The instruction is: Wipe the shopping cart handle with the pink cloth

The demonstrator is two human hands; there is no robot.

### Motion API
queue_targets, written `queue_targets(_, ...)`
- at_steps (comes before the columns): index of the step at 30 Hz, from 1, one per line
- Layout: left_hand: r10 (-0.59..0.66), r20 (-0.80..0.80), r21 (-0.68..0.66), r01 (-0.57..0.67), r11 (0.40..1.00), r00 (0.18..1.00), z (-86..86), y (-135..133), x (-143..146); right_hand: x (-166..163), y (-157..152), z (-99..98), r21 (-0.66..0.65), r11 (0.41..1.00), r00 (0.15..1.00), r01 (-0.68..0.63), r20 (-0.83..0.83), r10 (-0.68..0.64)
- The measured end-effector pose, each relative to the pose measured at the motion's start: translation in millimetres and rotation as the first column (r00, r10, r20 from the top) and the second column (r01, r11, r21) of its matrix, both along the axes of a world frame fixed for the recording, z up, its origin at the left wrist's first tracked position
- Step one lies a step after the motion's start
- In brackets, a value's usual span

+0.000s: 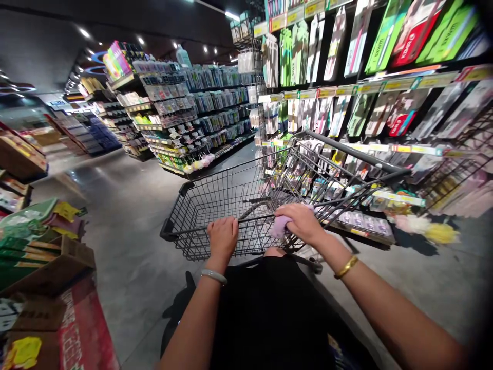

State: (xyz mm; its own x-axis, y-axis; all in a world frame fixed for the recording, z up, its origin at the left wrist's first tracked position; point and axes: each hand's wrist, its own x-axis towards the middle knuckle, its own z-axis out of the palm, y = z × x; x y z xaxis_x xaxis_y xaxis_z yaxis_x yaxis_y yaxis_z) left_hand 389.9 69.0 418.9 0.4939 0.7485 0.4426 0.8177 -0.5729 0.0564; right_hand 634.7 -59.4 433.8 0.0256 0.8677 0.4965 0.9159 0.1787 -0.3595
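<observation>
A dark wire shopping cart (215, 200) stands sideways in front of me, its handlebar (346, 149) off to the right. My left hand (223, 236) is closed over the cart's near top rim, a pale bangle on that wrist. Farther right along the same rim, my right hand (298, 221) is closed around a soft lilac item (280, 226), perhaps a cloth or bath puff, pressed against the cart. A gold bangle circles the right wrist. The left part of the basket shows bare wire mesh; the fingertips of both hands are hidden.
Shelves of hanging toothbrush packs (358, 113) rise close behind the cart on the right. Another stocked shelf unit (173, 113) stands beyond, past grey floor (131, 216). Cardboard boxes (73, 262) on a red-sided stand line the left. Colourful puffs (441, 233) hang at the right.
</observation>
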Motion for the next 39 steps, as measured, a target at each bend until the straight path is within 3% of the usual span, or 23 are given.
queue_targets(2,-0.006,-0.012,-0.004,0.006,1.000,1.000,0.8,1,-1,32,-8,8.2,-0.067,0.996,0.998,0.055,-0.016,-0.056)
queue_targets(5,0.002,-0.018,0.004,-0.002,1.000,1.000,0.2,0,0,77,-22,14.8,-0.102,0.939,0.945,0.328,0.043,-0.325)
queue_targets(9,0.017,-0.004,0.026,-0.017,1.000,1.000,-2.2,-2,3,98,-30,15.6,-0.090,0.865,0.860,0.493,0.199,-0.469)
queue_targets(14,0.024,0.001,0.039,-0.024,0.999,1.000,-3.8,-2,1,84,-30,17.4,-0.135,0.839,0.834,0.528,0.267,-0.482)
queue_targets(21,0.024,-0.001,0.047,-0.024,0.999,1.000,-3.0,1,-4,68,-40,10.5,-0.060,0.868,0.844,0.492,0.275,-0.460)
queue_targets(29,0.001,-0.017,0.049,0.000,0.999,1.000,-5.0,18,-10,47,-54,12.7,-0.071,0.861,0.844,0.504,0.254,-0.473)
queue_targets(39,-0.074,-0.063,-0.079,0.069,0.995,0.995,5.7,40,-2,35,-73,1.9,0.015,0.873,0.842,0.488,0.254,-0.475)
